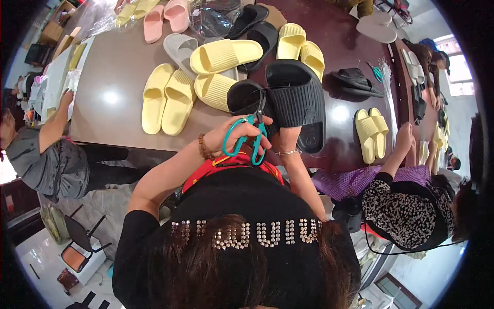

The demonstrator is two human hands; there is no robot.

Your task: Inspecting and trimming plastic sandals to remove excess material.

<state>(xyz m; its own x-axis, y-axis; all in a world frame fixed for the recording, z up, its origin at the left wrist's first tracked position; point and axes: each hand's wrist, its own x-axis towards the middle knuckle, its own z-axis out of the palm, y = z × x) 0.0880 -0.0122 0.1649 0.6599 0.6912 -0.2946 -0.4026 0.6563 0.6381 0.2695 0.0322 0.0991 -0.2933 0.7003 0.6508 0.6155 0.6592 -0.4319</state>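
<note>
My left hand [243,135], with a beaded bracelet on its wrist, is closed round the teal handles of a pair of scissors [261,109]. The dark blades point away from me, beside a black slide sandal [292,100]. That ribbed sandal is held up by my right hand [289,138], whose fingers are hidden under its strap. A second black slide [313,135] shows partly below it. Just left of the blades lies another black slide [245,95], next to a yellow slide [214,92].
Pairs of yellow slides [177,98], grey slides [180,49] and pink slides [177,15] cover the brown table [110,67]. Black slides [355,82] and teal scissors [378,73] lie to the right. One person [46,154] stands left; another [406,206] works at my right.
</note>
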